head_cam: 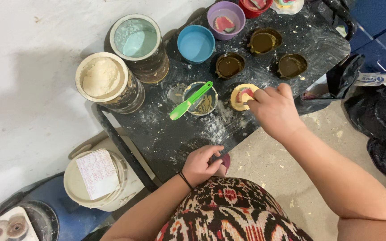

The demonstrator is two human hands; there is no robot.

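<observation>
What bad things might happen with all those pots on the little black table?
The green spatula lies tilted across the small clear cup; a bump from the right hand, busy at the yellow mould beside it, might flip it out. The two big tins stand at the table's left edge and may tip off. The left hand grips the near edge, so a tug might shake everything.

Open tabletop [166,138] lies between the left hand [200,164] and the glass cup [200,99] bridged by a green spatula [190,101]. Two large tins [109,82] block the left; three dark moulds [229,65] and bowls [195,43] crowd the far edge beyond the right hand [274,110].
</observation>
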